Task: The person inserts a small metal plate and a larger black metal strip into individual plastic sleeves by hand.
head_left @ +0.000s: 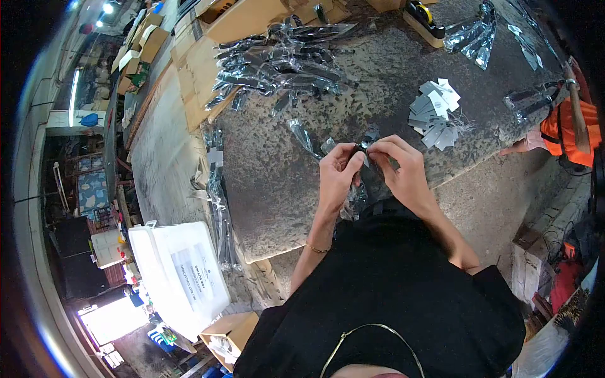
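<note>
My left hand (pixel 339 173) is closed, thumb and forefinger pinching the dark end of a plastic-wrapped belt (pixel 304 137). Clear film from it trails to the left over the worn table and hangs below my fingers. Close against it, my right hand (pixel 402 167) is also pinched, its fingertips at the same dark end. A thin pale strand shows between the two hands, but what my right fingertips grip is too small to make out. To the right lies a fanned pile of white tags (pixel 435 110) with loose strings.
A heap of plastic-wrapped belts (pixel 277 66) lies at the back left, with more along the left edge (pixel 219 195) and at the back right (pixel 472 38). A tape dispenser (pixel 425 22) stands at the back. A white box (pixel 183 277) is at lower left; someone in orange (pixel 567 132) is at right.
</note>
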Demonstrator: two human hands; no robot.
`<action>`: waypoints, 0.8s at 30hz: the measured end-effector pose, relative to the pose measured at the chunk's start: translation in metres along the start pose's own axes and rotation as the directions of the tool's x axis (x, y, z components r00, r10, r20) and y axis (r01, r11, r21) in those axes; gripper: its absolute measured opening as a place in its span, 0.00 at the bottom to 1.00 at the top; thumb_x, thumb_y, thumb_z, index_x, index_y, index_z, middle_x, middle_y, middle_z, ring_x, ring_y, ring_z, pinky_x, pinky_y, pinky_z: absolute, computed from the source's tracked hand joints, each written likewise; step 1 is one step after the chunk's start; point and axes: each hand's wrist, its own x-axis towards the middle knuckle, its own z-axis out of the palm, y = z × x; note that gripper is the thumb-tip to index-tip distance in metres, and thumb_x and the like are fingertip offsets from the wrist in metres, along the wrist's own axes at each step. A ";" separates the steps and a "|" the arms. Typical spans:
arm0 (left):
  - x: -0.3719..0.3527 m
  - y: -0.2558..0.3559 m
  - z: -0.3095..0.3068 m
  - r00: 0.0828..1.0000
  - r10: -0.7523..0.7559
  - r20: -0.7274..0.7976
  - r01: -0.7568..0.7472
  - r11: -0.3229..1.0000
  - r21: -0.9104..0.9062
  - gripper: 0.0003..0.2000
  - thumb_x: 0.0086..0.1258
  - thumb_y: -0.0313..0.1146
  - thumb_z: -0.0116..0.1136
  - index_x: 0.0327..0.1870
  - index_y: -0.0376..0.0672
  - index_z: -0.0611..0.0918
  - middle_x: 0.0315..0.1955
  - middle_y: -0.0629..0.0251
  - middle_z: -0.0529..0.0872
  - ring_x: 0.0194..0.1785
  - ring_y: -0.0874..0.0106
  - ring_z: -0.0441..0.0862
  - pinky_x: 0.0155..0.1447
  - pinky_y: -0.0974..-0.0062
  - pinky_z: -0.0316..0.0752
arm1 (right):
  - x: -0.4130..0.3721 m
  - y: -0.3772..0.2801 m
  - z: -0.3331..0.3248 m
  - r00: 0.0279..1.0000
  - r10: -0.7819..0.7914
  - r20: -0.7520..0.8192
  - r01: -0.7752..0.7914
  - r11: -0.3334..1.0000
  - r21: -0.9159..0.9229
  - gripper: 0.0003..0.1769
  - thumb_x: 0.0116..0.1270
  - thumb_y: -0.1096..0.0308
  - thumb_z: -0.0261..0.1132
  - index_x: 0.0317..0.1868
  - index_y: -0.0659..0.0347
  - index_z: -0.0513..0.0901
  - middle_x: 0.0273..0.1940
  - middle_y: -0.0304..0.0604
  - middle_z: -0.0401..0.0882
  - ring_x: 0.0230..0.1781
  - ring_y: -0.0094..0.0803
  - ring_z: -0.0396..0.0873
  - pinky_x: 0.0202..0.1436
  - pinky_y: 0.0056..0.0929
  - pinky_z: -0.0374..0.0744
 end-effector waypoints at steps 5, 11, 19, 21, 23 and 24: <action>0.002 0.001 0.003 1.000 0.028 0.012 -0.029 0.996 0.079 0.09 0.66 0.26 0.61 0.43 0.32 0.77 0.29 0.72 0.79 0.24 0.86 0.71 0.23 0.86 0.66 | 0.001 -0.004 0.003 0.999 -0.021 -0.046 0.020 0.999 -0.029 0.07 0.60 0.83 0.62 0.39 0.68 0.79 0.36 0.49 0.78 0.33 0.42 0.81 0.37 0.31 0.78; 0.005 0.001 0.004 0.999 0.038 -0.026 -0.037 0.999 0.008 0.09 0.66 0.27 0.62 0.41 0.34 0.77 0.28 0.72 0.80 0.23 0.86 0.71 0.21 0.86 0.66 | 0.001 -0.004 0.007 0.998 -0.056 -0.021 0.055 0.998 -0.041 0.09 0.58 0.85 0.62 0.40 0.67 0.79 0.38 0.49 0.76 0.37 0.44 0.78 0.39 0.33 0.77; 0.003 0.000 0.003 0.999 0.047 -0.014 -0.049 0.986 -0.161 0.06 0.66 0.28 0.61 0.38 0.36 0.78 0.25 0.72 0.79 0.21 0.85 0.71 0.20 0.86 0.65 | 0.006 -0.002 0.000 0.961 -0.273 -0.046 0.265 0.955 -0.133 0.11 0.53 0.84 0.66 0.38 0.64 0.81 0.33 0.45 0.80 0.34 0.41 0.78 0.36 0.31 0.77; 0.003 -0.002 0.000 0.998 0.054 0.010 -0.051 0.978 -0.204 0.05 0.66 0.26 0.61 0.37 0.36 0.78 0.25 0.72 0.79 0.21 0.85 0.71 0.20 0.86 0.65 | 0.006 -0.006 0.000 0.963 -0.262 -0.057 0.255 0.962 -0.101 0.12 0.52 0.84 0.67 0.38 0.63 0.82 0.32 0.44 0.81 0.34 0.40 0.78 0.35 0.31 0.77; 0.003 -0.002 0.001 0.999 0.048 -0.001 -0.047 0.981 -0.186 0.05 0.65 0.25 0.61 0.37 0.36 0.78 0.24 0.72 0.79 0.21 0.85 0.71 0.19 0.86 0.65 | 0.005 -0.013 0.001 0.988 -0.084 -0.128 0.089 0.996 0.029 0.11 0.52 0.83 0.68 0.36 0.64 0.83 0.32 0.44 0.82 0.33 0.37 0.80 0.35 0.30 0.79; 0.003 -0.003 0.001 0.999 0.042 -0.013 -0.044 0.985 -0.169 0.05 0.64 0.24 0.61 0.37 0.36 0.78 0.24 0.72 0.79 0.21 0.85 0.72 0.19 0.87 0.64 | 0.004 -0.012 0.000 0.988 -0.084 -0.130 0.088 0.996 0.028 0.11 0.52 0.83 0.68 0.36 0.64 0.83 0.32 0.44 0.82 0.33 0.37 0.80 0.35 0.30 0.79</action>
